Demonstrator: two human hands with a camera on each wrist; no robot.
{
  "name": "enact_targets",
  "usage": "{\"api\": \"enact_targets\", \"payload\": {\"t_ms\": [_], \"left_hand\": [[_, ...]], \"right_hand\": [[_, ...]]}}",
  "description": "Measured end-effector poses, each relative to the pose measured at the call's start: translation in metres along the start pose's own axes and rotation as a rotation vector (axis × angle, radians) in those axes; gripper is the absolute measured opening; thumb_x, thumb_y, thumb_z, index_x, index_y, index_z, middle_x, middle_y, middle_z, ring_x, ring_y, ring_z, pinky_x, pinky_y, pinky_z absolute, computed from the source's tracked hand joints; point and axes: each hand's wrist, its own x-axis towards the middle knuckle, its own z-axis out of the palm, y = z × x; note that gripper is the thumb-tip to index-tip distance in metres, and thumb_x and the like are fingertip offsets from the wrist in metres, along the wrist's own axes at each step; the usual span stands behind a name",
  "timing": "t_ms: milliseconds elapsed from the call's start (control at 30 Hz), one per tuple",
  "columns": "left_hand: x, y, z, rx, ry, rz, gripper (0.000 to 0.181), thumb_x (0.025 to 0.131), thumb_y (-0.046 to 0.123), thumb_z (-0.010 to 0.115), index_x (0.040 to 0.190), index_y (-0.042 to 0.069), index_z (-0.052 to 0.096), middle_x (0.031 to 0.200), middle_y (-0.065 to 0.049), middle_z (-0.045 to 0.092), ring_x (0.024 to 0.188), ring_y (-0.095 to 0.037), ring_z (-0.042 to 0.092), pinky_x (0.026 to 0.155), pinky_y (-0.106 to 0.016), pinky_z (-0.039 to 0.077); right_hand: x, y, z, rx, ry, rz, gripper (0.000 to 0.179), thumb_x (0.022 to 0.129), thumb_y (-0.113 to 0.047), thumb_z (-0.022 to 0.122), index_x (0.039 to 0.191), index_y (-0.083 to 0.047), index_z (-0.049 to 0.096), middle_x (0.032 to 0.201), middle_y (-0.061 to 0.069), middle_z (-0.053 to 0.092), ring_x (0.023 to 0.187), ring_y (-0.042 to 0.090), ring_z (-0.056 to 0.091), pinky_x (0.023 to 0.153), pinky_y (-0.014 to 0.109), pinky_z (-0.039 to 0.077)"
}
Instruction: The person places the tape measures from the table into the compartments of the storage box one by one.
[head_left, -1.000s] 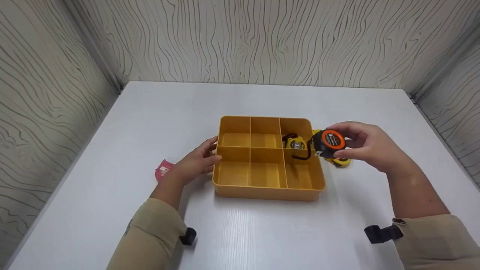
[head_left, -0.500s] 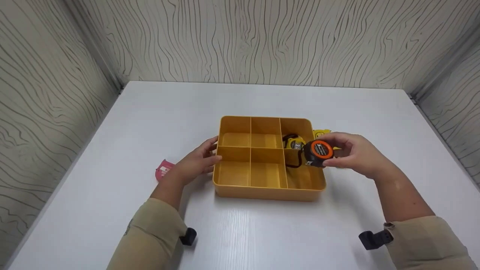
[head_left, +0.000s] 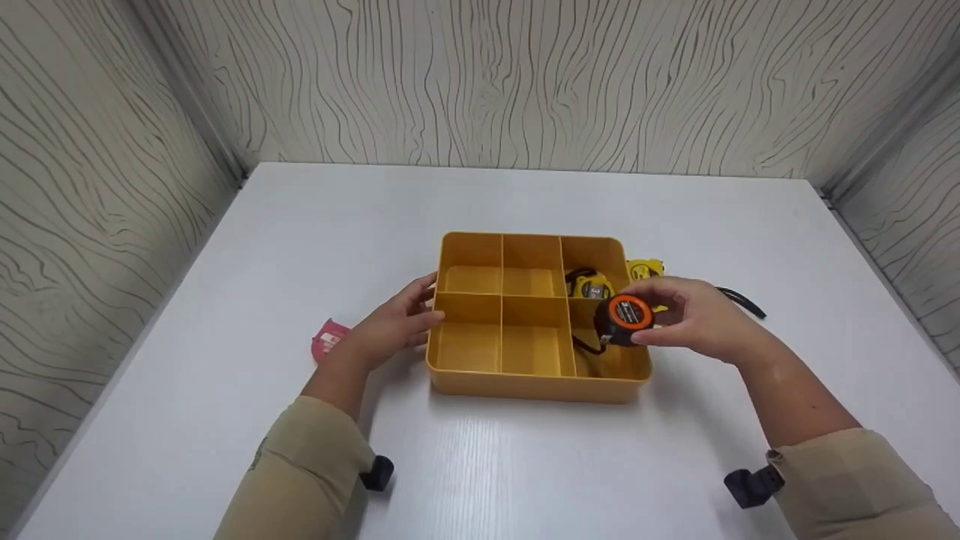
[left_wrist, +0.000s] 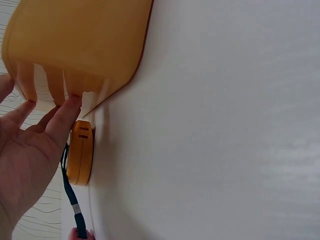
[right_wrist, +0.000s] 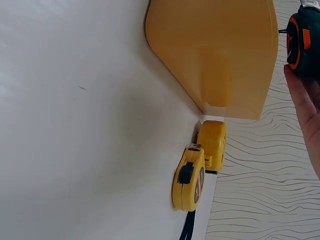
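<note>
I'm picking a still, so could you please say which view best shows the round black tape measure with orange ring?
The head view, where the black tape measure faces the camera. Right wrist crops it at the edge; left wrist misses it.

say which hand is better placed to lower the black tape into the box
Right, I'd judge: the right hand holds the black tape over the near right compartment, while the left hand touches the left side of the box, better placed to steady it.

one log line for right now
left hand: touches box; right hand: holds black-orange tape measure over front-right compartment; yellow tape measure: back-right compartment
</note>
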Motion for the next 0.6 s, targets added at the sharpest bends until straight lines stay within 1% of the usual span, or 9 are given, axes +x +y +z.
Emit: {"api": "enact_targets", "payload": {"t_ms": [67,167,300,500,600], "left_hand": [[-0.001,0.000,0.000,0.004,0.003,0.008,0.071,0.082,0.035,0.067,0.140,0.041,0.028,0.142,0.010,0.033,0.123,-0.014,0.042,0.093,-0.036,0.045],[-0.001,0.000,0.000,0.005,0.006,0.009,0.070,0.082,0.036,0.067,0.140,0.042,0.028,0.141,0.012,0.034,0.123,-0.013,0.042,0.093,-0.035,0.046],[0.000,-0.001,0.001,0.002,0.002,0.011,0.069,0.082,0.035,0.066,0.140,0.043,0.029,0.140,0.013,0.035,0.123,-0.012,0.042,0.092,-0.034,0.046],[0.001,-0.001,-0.001,-0.007,-0.022,0.031,0.068,0.085,0.031,0.064,0.141,0.040,0.027,0.143,0.009,0.032,0.123,-0.013,0.042,0.093,-0.033,0.045],[0.001,-0.001,-0.001,-0.002,-0.011,0.014,0.068,0.084,0.032,0.065,0.141,0.041,0.027,0.142,0.010,0.033,0.123,-0.012,0.042,0.092,-0.032,0.045]], "right_hand": [[0.001,-0.003,0.001,-0.032,0.010,0.017,0.051,0.071,-0.028,0.079,0.115,-0.013,0.059,0.107,0.006,0.060,0.099,0.021,0.057,0.081,0.024,0.050],[0.001,-0.008,0.003,-0.092,0.031,0.051,0.051,0.070,-0.032,0.079,0.114,-0.014,0.059,0.105,0.005,0.060,0.099,0.023,0.056,0.082,0.030,0.050],[0.001,-0.012,0.008,-0.142,0.058,0.093,0.053,0.071,-0.038,0.077,0.115,-0.014,0.058,0.108,0.006,0.059,0.104,0.026,0.055,0.084,0.038,0.050],[0.000,-0.015,0.014,-0.164,0.083,0.147,0.057,0.071,-0.040,0.077,0.117,-0.013,0.057,0.112,0.006,0.058,0.106,0.026,0.055,0.084,0.038,0.051],[0.000,-0.015,0.015,-0.174,0.082,0.184,0.060,0.070,-0.044,0.076,0.118,-0.015,0.056,0.113,0.005,0.057,0.108,0.026,0.053,0.086,0.039,0.050]]}}
